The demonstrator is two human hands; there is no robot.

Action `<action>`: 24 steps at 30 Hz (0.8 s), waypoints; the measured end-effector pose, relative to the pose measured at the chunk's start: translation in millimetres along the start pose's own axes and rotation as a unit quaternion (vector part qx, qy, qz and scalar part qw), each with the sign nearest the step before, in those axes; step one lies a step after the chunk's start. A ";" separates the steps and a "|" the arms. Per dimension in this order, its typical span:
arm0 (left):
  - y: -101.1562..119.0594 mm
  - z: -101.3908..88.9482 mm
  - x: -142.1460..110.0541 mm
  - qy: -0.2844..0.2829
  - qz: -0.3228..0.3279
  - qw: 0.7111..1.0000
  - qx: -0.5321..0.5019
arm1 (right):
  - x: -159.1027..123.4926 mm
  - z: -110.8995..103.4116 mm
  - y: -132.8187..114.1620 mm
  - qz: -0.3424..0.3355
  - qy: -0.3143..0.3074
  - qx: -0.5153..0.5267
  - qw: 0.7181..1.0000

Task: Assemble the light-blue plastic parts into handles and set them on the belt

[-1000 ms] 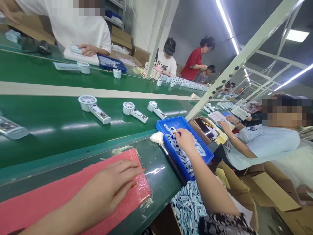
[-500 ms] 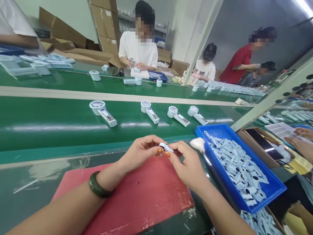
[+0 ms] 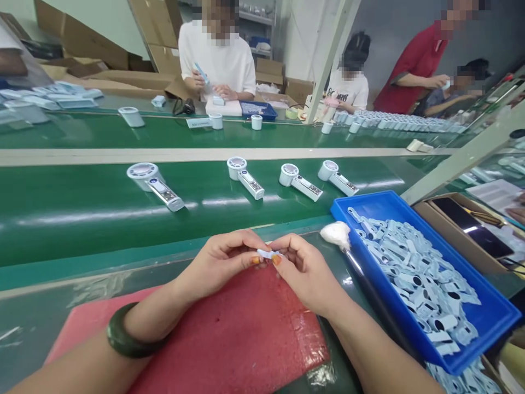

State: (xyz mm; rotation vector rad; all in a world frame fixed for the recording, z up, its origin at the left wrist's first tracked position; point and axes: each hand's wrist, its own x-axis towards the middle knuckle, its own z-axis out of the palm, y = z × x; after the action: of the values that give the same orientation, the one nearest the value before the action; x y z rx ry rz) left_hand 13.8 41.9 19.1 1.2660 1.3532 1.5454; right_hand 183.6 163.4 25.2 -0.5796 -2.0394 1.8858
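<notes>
Closest to me, the person's two hands met over the far edge of one red mat [image 3: 246, 334] that lay on the green bench top, its near end running out of view. The left hand [image 3: 219, 262], with one dark green bangle [image 3: 123, 339] on its wrist, and the right hand [image 3: 305, 271] each pressed thumb and fingertips together on the same small pale-blue plastic piece [image 3: 266, 253], pinched between them just above the mat. Just right of the hands lay one white wad of cloth [image 3: 336, 234], touching the near-left corner of one blue tray [image 3: 484, 320] heaped with more of the pale-blue pieces, too many and too tangled to count; the tray reached to the bench's right edge, with one open cardboard box [image 3: 459, 241] beside it. Left of the mat the bench showed bare green surface. Beyond the bench edge ran the green conveyor belt [image 3: 61, 202], and on its near lane four white handheld devices [image 3: 246, 175] lay in a row, round heads away from me, well apart from each other with open belt between. A pale strip divided it from the far lane, where I counted a few small white cylinders. On the far side four other people worked, with stacked cardboard boxes behind them.
</notes>
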 end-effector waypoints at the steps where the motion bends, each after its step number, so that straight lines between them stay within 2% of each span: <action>1: 0.5 0.5 -0.3 -0.003 0.006 1.000 0.016 | -0.3 -0.1 -1.3 0.012 0.000 0.001 1.000; 7: 1.3 3.0 -1.3 -0.012 0.045 0.997 0.065 | 0.9 1.5 -7.6 0.094 0.002 0.010 0.996; 10: 0.5 3.2 -1.8 -0.005 0.049 0.996 0.079 | 2.6 1.3 -9.1 0.109 0.000 0.017 0.994; 18: 0.1 2.9 -3.2 0.002 0.059 0.993 0.103 | 3.8 -2.4 -15.1 0.090 -0.002 0.019 0.996; 24: 1.8 5.0 -3.7 0.009 0.059 0.995 0.083 | 3.7 -3.6 -3.6 0.038 -0.012 0.052 0.998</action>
State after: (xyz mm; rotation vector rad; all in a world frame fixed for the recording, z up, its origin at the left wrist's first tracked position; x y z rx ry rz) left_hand 19.7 39.4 19.9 1.4600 1.4654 1.5528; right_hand 181.8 168.1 29.0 -0.6185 -1.9451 2.0398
